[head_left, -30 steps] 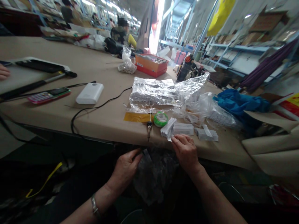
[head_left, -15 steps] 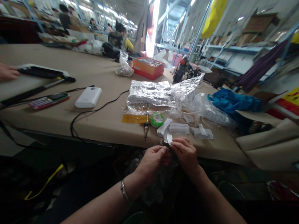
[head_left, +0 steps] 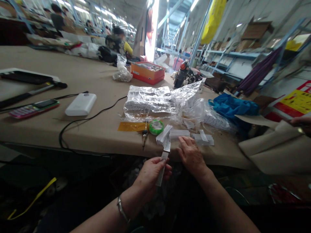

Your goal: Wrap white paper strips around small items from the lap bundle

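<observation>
My left hand (head_left: 149,173) is closed in front of the table edge, pinching a narrow white strip (head_left: 164,156) between thumb and fingers. One end of that strip hangs below the fingers. My right hand (head_left: 191,157) lies at the table edge, fingers stretched out over the near side of a stack of white strips (head_left: 179,133). Whether its fingertips press on the stack is hard to tell. A fanned bundle of strips (head_left: 163,136) lies left of that stack, and another pile of strips (head_left: 204,139) lies right of it. Left of them sit a green tape roll (head_left: 156,127) and a soldering iron (head_left: 144,137).
Behind the strips lies a clear plastic bag of white items (head_left: 148,98). A black cable (head_left: 92,115) crosses the table (head_left: 97,136) near a white power bank (head_left: 81,104) and a keypad phone (head_left: 35,108). Blue cloth (head_left: 235,105) is at right; an orange box (head_left: 147,72) stands behind.
My left hand now holds a strip out below the fanned bundle, where both hands were close together before. My right hand has spread its fingers toward the stack. The view has shifted slightly right.
</observation>
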The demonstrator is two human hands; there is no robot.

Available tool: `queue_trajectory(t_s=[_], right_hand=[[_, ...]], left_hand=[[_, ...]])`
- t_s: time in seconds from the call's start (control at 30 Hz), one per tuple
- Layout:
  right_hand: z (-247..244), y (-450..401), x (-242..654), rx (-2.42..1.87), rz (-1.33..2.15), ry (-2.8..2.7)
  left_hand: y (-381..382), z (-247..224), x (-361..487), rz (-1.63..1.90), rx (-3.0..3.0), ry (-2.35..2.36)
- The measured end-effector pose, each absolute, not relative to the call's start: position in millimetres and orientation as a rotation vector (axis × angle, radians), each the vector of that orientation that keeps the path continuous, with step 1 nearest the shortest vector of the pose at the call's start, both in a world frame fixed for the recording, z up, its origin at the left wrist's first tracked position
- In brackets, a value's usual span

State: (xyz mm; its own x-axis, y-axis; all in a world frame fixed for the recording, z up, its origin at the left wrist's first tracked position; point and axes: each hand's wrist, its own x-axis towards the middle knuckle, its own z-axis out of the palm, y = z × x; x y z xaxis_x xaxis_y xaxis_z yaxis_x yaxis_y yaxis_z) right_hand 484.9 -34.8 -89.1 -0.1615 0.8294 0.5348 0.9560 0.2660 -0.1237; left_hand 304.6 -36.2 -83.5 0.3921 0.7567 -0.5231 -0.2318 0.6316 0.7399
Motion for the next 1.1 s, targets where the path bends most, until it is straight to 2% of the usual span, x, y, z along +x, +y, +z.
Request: queue_trajectory(t_s=[0.1, 0.23, 0.57, 0.73, 1.1], right_hand=[[-97.8, -31.2, 492.8, -1.688, -0.416, -2.123], [-108.8, -40.7, 495.9, -1.588, -0.459, -2.092], [-100.3, -52.3, 489.9, -1.243, -0.120, -1.746], [-94.8, -77.4, 449.7, -0.962, -0.049, -2.027], [-105.5, -84.4, 432.9, -0.937, -0.031, -2.154]], left_hand=[[-38.4, -87.4, 300.5, 0.672, 0.648, 0.985], [-39.6, -87.5, 297.5, 0.638, 0.655, 1.006], [-41.0, -73.0, 298.1, 0.547, 0.491, 0.981], [-41.9, -72.4, 298.7, 0.640, 0.367, 0.778], [-46.8, -72.5, 293.6, 0.699, 0.313, 0.775]])
